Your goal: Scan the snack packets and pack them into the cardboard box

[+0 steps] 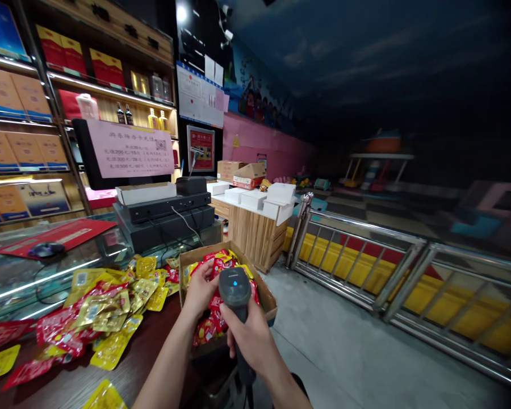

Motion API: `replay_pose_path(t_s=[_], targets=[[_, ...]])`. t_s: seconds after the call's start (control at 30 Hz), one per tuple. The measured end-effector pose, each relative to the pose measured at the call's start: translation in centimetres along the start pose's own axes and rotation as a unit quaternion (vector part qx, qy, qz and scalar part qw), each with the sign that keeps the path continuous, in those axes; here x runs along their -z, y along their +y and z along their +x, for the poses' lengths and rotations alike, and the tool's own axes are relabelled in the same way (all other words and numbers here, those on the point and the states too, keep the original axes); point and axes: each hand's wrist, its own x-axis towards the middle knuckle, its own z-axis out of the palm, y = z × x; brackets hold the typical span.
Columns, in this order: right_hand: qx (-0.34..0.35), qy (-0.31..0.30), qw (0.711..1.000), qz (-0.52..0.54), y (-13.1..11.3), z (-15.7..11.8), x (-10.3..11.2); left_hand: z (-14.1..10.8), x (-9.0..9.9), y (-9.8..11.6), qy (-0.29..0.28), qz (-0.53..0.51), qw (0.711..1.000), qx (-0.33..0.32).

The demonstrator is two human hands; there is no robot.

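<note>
My right hand (251,329) is wrapped round the handle of a dark barcode scanner (235,287), which has a small blue light on its head. The scanner is held over a cardboard box (266,298) filled with red and yellow snack packets. At the box's left side, my left hand (199,289) has its fingers curled at a red snack packet (217,266), partly hidden by the hand and scanner. More packets, red, yellow and gold, lie in a loose pile (104,307) on the dark counter to the left.
A monitor (79,153) with a pink sign stands behind dark boxy equipment (166,218) and cables. A mouse (46,250) lies on the glass counter. Metal railings (357,261) run along the right. White boxes (253,199) sit on a wooden cabinet (255,238) ahead.
</note>
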Motion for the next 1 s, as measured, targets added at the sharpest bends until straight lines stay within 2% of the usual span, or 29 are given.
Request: replay_pose_path(t_s=[0.1, 0.2, 0.3, 0.4, 0.6, 0.73, 0.87, 0.93, 1.0], targets=[[0.003, 0.004, 1.000, -0.001, 0.2, 0.0, 0.2, 0.7, 0.1, 0.1, 0.001, 0.016, 1.000, -0.010], [0.001, 0.005, 1.000, 0.002, 0.2, 0.0, 0.3, 1.7, 0.7, 0.6, 0.013, 0.099, 0.994, -0.051], [0.000, 0.010, 1.000, 0.006, 0.2, -0.1, 0.2, 2.4, 1.9, 1.4, 0.035, 0.182, 0.978, -0.092], [0.000, 0.001, 1.000, 0.006, 0.2, -0.2, -0.3, 2.0, 3.7, 2.0, 0.050, 0.197, 0.974, -0.097], [0.005, -0.064, 0.998, 0.020, 1.1, -0.4, -2.8, -1.9, 8.3, 2.7, 0.084, 0.210, 0.972, -0.061], [-0.003, -0.112, 0.994, 0.013, 2.0, -0.8, -5.5, -5.0, 12.4, 2.9, 0.110, 0.227, 0.967, -0.026], [-0.010, -0.161, 0.987, 0.008, 3.2, -1.6, -8.2, -8.6, 16.7, 2.8, 0.142, 0.280, 0.949, 0.021], [-0.018, -0.183, 0.983, 0.005, 3.7, -2.0, -9.2, -10.6, 18.5, 3.0, 0.137, 0.322, 0.936, 0.038], [-0.025, -0.198, 0.980, -0.001, 4.1, -2.4, -9.9, -12.7, 20.0, 3.3, 0.099, 0.378, 0.918, 0.063]])
